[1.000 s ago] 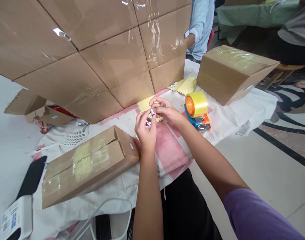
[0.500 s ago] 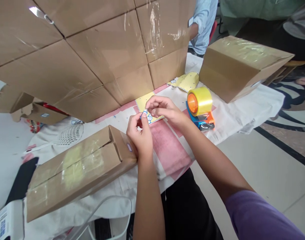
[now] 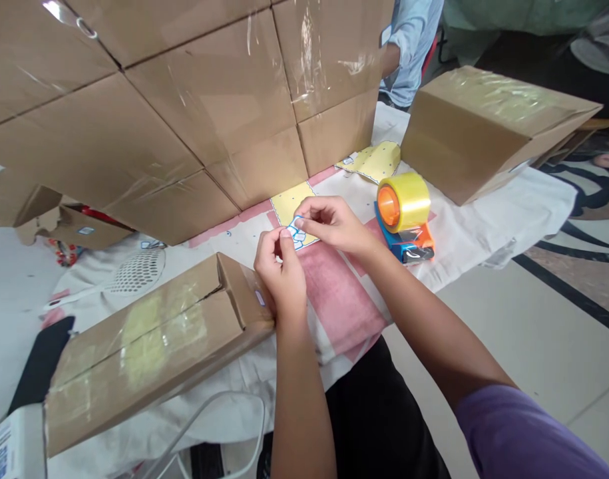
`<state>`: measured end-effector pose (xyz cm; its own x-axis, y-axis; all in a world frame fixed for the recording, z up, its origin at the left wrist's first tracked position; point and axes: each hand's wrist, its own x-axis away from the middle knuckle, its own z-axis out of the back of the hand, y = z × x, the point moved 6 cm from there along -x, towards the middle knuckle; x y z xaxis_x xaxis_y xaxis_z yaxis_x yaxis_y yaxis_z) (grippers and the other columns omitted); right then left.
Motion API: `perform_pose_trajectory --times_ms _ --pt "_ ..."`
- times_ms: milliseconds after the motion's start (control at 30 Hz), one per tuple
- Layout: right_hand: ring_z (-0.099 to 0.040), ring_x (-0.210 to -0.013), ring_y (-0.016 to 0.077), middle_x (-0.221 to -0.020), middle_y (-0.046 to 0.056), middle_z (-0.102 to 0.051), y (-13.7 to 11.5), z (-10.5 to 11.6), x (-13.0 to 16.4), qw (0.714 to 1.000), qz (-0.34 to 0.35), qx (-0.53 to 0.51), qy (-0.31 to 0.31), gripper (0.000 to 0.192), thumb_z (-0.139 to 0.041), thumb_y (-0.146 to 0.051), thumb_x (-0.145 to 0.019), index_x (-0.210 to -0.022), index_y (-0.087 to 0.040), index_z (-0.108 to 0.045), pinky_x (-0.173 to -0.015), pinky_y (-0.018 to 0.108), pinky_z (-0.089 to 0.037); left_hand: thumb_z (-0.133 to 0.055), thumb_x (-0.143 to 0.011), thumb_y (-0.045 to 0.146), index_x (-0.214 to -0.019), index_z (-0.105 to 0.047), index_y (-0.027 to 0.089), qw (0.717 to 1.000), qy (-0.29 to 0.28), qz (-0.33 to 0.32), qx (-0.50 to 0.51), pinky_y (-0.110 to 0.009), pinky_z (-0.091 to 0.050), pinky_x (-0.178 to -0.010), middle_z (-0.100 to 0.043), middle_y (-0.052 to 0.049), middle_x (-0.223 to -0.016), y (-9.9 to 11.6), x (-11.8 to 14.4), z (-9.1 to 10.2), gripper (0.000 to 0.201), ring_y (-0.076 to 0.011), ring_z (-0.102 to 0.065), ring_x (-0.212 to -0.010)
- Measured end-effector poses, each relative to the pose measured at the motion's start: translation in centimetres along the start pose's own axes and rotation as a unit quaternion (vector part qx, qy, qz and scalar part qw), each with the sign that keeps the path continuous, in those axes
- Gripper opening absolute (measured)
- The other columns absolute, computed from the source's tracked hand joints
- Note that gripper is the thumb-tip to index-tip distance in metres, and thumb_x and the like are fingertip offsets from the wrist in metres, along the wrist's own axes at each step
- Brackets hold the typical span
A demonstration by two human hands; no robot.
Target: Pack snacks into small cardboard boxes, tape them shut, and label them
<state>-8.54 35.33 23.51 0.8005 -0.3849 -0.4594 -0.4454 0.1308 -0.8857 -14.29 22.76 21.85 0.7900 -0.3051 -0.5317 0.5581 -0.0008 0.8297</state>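
The label [image 3: 296, 226] is white and blue, the tape roll [image 3: 414, 199] yellow.

ahead: carton stack [image 3: 209, 113] blocks | left: taped box [image 3: 134, 349] | right: tape dispenser [image 3: 411, 203] | passable: over pink cloth [image 3: 341, 303], nearside of hands [image 3: 283, 269]

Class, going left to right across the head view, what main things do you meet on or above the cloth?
White perforated scoop, left hand, right hand, yellow tape roll, rightmost cardboard box.

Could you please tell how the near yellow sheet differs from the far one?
The near sheet looks flat; the far sheet is bent. The right hand partly hides the near sheet; the far sheet lies beside a box. Both are yellow.
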Motion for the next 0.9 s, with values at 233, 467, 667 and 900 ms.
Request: perform_pose_trajectory --times_ms 233,467,667,900 --pt "-0.048 -0.06 0.0093 -0.066 -0.002 -0.057 1.2 -0.7 -0.2 0.996 -0.055 -0.017 -0.063 0.033 -0.073 -0.045 -0.085 -0.075 -0.016 -0.06 -0.058 0.023 -0.039 -0.059 -0.093 0.029 -0.112 -0.064 0.021 0.999 0.019 0.022 -0.037 -0.025 -0.046 -0.07 -0.065 -0.002 -0.095 -0.7 0.0 0.1 0.021 -0.0123 -0.059 -0.078" --pt "-0.059 -0.067 0.0109 -0.075 0.001 -0.066 1.4 -0.5 -0.1 0.993 -0.081 -0.077 -0.037 0.025 -0.075 -0.037 -0.083 -0.084 -0.015 -0.064 -0.063 0.022 -0.046 -0.058 -0.092 0.027 -0.106 -0.067 0.021 0.999 0.023 -0.003 -0.036 -0.025 -0.045 -0.066 -0.07 -0.004 -0.099 0.2 0.4 0.1 0.018 -0.0121 -0.061 -0.075" --pt "-0.06 -0.07 0.011 -0.078 0.001 -0.068 2.1 -0.5 -0.1 0.992 -0.08 -0.08 -0.052 0.025 -0.077 -0.037 -0.081 -0.088 -0.015 -0.067 -0.064 0.022 -0.047 -0.063 -0.089 0.032 -0.097 -0.07 0.021 0.999 0.03 0.022 -0.036 -0.025 -0.044 -0.063 -0.072 -0.001 -0.085 -0.3 0.5 0.3 0.015 -0.0123 -0.06 -0.069" --pt "-0.062 -0.069 0.0114 -0.076 0.001 -0.069 1.9 -0.6 -0.2 0.995 -0.062 -0.063 -0.048 0.021 -0.075 -0.034 -0.083 -0.084 -0.015 -0.066 -0.063 0.022 -0.047 -0.057 -0.094 0.034 -0.095 -0.069 0.019 0.998 0.017 0.059 -0.006 -0.025 -0.048 -0.069 -0.073 -0.003 -0.088 -1.2 0.5 0.2 0.02 -0.0143 -0.065 -0.078"
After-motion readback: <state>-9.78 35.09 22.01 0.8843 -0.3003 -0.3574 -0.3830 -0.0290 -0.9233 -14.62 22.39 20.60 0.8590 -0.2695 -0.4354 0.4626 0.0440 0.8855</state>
